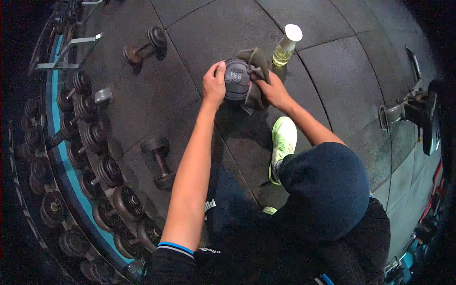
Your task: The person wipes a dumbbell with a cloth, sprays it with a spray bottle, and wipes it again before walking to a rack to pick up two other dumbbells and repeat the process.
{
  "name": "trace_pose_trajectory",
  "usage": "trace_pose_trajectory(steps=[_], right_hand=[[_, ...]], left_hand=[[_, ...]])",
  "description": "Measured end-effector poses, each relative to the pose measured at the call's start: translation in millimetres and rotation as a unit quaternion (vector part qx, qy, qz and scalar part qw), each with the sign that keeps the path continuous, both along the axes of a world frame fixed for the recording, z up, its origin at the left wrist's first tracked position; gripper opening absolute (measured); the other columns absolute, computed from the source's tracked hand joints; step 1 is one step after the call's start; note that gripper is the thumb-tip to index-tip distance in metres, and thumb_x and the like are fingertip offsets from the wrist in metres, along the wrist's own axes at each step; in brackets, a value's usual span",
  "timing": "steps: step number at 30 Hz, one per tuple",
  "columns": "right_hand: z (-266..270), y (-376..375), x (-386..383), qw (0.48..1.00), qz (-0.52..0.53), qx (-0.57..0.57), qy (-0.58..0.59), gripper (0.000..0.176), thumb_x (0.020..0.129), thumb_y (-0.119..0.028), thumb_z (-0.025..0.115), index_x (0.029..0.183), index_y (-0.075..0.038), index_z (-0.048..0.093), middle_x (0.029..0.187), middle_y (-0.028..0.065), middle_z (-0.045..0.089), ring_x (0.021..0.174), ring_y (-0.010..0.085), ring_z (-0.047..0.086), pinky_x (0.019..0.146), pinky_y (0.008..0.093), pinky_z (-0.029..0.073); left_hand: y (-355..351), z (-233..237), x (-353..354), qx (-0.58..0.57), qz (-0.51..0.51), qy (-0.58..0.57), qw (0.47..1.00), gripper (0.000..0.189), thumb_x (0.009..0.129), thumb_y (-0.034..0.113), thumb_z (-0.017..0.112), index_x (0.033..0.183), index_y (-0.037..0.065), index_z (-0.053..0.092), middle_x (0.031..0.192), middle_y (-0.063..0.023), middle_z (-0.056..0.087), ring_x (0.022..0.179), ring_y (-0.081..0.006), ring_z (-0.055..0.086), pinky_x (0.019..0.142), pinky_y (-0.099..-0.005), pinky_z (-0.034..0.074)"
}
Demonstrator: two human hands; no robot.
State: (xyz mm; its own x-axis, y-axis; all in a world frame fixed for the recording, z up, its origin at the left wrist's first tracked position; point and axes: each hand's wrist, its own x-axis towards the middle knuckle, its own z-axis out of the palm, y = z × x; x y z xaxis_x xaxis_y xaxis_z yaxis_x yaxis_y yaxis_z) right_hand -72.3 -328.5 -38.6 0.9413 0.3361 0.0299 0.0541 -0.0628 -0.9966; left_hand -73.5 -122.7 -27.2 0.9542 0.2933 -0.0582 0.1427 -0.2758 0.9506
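Out in front of me, my left hand [214, 85] grips the left side of a dark, round-headed dumbbell [236, 78] marked "8 KG". The lettering appears upside down, and the rest of the dumbbell is hidden. A grey-brown cloth [259, 59] is bunched in my right hand [273, 89], against the right side of the dumbbell's head. Part of the cloth hangs below that hand. Just beyond my right hand, a clear bottle [284, 47] with a white top and yellowish liquid stands on the floor.
A dumbbell [145, 47] lies on the dark tiled floor at upper left, another [159, 164] beside my left forearm. Racks of dumbbells [95, 137] line the left side. Gym equipment [418, 114] stands at right. My yellow-green shoe [283, 140] is below my right hand.
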Motion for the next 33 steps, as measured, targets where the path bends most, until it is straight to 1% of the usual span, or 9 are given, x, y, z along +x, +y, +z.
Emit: trace_pose_trajectory(steps=[3,7,10,13,16,22,24,28,33], right_hand=[[-1,20,33,0.994,-0.027,-0.082,-0.064,0.031,0.099,-0.021,0.06,0.119,0.002,0.064,0.105,0.0088,0.07,0.098,0.0168,0.062,0.089,0.034,0.05],[17,31,74,0.991,0.078,-0.099,0.035,0.034,0.098,-0.028,0.062,0.115,0.001,0.066,0.096,0.0093,0.071,0.091,0.0156,0.063,0.083,0.0346,0.051],[14,30,38,0.999,-0.02,-0.047,0.001,0.037,0.097,-0.031,0.062,0.118,0.0,0.064,0.104,0.0205,0.072,0.099,0.0298,0.068,0.089,0.0417,0.05],[-9,22,-38,0.996,-0.082,0.017,0.042,0.041,0.103,-0.037,0.057,0.128,-0.005,0.062,0.129,0.0151,0.066,0.123,0.0273,0.06,0.106,0.0384,0.042],[-6,21,-50,0.987,-0.078,0.055,0.128,0.039,0.103,-0.037,0.056,0.124,-0.005,0.063,0.122,0.0121,0.067,0.112,0.025,0.061,0.101,0.0378,0.044],[-10,31,13,0.995,-0.097,-0.004,0.002,0.036,0.095,-0.031,0.062,0.115,-0.001,0.066,0.101,0.0121,0.072,0.093,0.0217,0.063,0.09,0.0371,0.049],[-2,26,53,0.998,-0.015,-0.057,-0.002,0.034,0.091,-0.029,0.063,0.107,0.0,0.069,0.088,0.0144,0.072,0.084,0.023,0.066,0.083,0.0381,0.05],[-8,38,75,0.994,-0.086,-0.059,-0.035,0.035,0.092,-0.03,0.064,0.109,-0.001,0.07,0.09,0.0206,0.073,0.084,0.0274,0.07,0.078,0.0406,0.051],[5,30,-12,0.982,-0.159,-0.087,-0.059,0.041,0.086,-0.022,0.065,0.119,0.002,0.062,0.102,0.0256,0.07,0.094,0.0427,0.068,0.086,0.0477,0.052]], left_hand=[[-1,-2,0,0.01,0.004,-0.002,1.0,0.051,0.102,0.045,0.057,0.122,0.0,0.068,0.111,-0.0147,0.073,0.106,-0.0234,0.067,0.095,-0.0348,0.048],[5,-3,9,-0.017,-0.007,0.007,1.0,0.05,0.102,0.044,0.057,0.122,-0.001,0.068,0.109,-0.0154,0.073,0.103,-0.0226,0.067,0.093,-0.0347,0.048],[10,-14,13,-0.041,0.007,0.004,0.999,0.046,0.102,0.04,0.059,0.119,-0.001,0.07,0.109,-0.0126,0.074,0.102,-0.0204,0.067,0.093,-0.0331,0.048],[9,-20,13,-0.062,0.026,-0.027,0.997,0.043,0.101,0.036,0.062,0.119,-0.002,0.071,0.11,-0.0111,0.075,0.104,-0.0195,0.067,0.094,-0.0315,0.048],[0,-13,11,-0.088,0.054,-0.023,0.994,0.044,0.101,0.037,0.061,0.117,-0.003,0.071,0.111,-0.0126,0.074,0.106,-0.0209,0.067,0.096,-0.0319,0.048],[-46,-14,-38,-0.02,0.261,-0.032,0.965,0.05,0.105,0.039,0.054,0.129,-0.006,0.056,0.124,-0.0168,0.064,0.114,-0.0266,0.059,0.103,-0.037,0.043],[-60,-11,-71,0.012,0.254,0.003,0.967,0.052,0.105,0.038,0.053,0.133,-0.005,0.047,0.131,-0.0254,0.055,0.123,-0.0357,0.053,0.107,-0.0426,0.039],[-30,14,-76,0.102,0.11,0.071,0.986,0.054,0.103,0.033,0.054,0.137,-0.005,0.034,0.139,-0.0326,0.043,0.133,-0.0426,0.043,0.112,-0.0475,0.033],[-3,16,-20,0.206,-0.046,-0.154,0.965,0.042,0.102,0.023,0.054,0.135,-0.004,0.054,0.136,-0.0217,0.058,0.129,-0.0367,0.054,0.111,-0.0432,0.038]])
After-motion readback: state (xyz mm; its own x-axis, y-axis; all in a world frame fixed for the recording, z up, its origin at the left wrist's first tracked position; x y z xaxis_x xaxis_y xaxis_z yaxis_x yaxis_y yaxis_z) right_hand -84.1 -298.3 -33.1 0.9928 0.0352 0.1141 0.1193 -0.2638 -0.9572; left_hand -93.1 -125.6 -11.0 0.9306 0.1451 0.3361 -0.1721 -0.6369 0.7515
